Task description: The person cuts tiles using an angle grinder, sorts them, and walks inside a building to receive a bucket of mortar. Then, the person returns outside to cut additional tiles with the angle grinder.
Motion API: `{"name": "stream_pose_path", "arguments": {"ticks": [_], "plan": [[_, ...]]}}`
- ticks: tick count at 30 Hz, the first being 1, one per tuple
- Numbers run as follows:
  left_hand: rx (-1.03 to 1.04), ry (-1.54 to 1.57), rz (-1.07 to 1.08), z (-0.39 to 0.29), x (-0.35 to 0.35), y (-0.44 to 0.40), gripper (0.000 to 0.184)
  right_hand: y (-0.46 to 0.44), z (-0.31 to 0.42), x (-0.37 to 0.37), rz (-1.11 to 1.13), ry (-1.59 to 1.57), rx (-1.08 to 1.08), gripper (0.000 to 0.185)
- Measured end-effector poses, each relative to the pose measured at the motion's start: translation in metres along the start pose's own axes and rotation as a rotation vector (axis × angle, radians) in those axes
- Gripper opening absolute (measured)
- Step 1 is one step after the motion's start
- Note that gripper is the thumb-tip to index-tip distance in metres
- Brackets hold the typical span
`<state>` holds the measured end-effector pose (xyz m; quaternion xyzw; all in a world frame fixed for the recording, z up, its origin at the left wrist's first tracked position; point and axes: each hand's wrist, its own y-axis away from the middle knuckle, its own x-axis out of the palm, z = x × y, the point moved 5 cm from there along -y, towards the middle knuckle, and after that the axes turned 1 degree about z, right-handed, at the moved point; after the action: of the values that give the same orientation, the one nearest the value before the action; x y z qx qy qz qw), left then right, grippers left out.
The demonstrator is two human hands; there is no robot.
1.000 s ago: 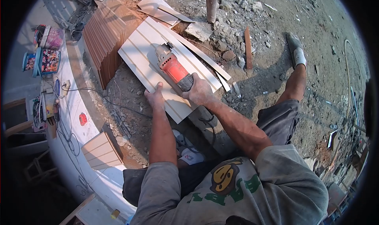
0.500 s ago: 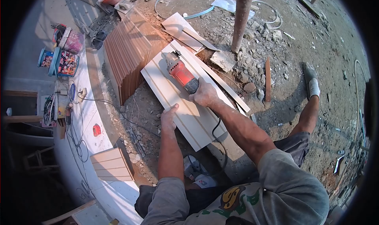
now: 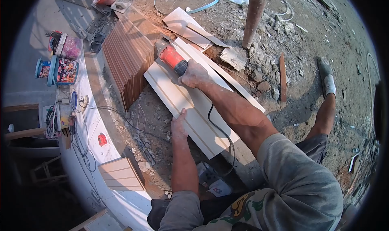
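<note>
A long cream tile (image 3: 190,103) with brown stripes lies slantwise in front of me. My left hand (image 3: 178,127) grips its near left edge, thumb on top, the other fingers mostly hidden at the side. My right hand (image 3: 195,74) is closed around the dark rear grip of a red angle grinder (image 3: 172,57). The grinder's head is at the far end of the tile; whether its disc touches the tile I cannot tell. A black power cord (image 3: 221,131) runs from under my right forearm down across the tile's near end.
A stack of tiles (image 3: 127,58) stands on edge just left of the far end. Narrow offcut strips (image 3: 239,85) lie along the right side. A metal pole (image 3: 254,20) rises from rubble beyond. Paint buckets (image 3: 67,71), loose cables (image 3: 83,137) and a smaller striped tile (image 3: 120,174) are at left.
My right hand has carried the angle grinder forward and left, from over the tile's middle to its far end. My left hand stays on the tile's edge. The view has shifted slightly.
</note>
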<state>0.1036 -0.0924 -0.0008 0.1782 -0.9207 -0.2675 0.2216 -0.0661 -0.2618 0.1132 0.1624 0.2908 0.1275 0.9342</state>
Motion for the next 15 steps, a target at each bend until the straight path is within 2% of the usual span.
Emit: {"name": "stream_pose_path", "arguments": {"ticks": [3,10,15], "plan": [[0.015,-0.047,-0.026,0.001,-0.001,-0.001,0.036,-0.010,0.001,0.003,0.009,0.024,0.009,0.062],[0.049,-0.011,-0.039,-0.006,0.011,0.008,0.040,-0.021,0.007,0.002,0.017,0.024,0.005,0.060],[0.034,-0.037,-0.015,-0.008,0.010,0.007,0.043,-0.019,0.011,-0.003,0.072,0.002,0.048,0.052]]}}
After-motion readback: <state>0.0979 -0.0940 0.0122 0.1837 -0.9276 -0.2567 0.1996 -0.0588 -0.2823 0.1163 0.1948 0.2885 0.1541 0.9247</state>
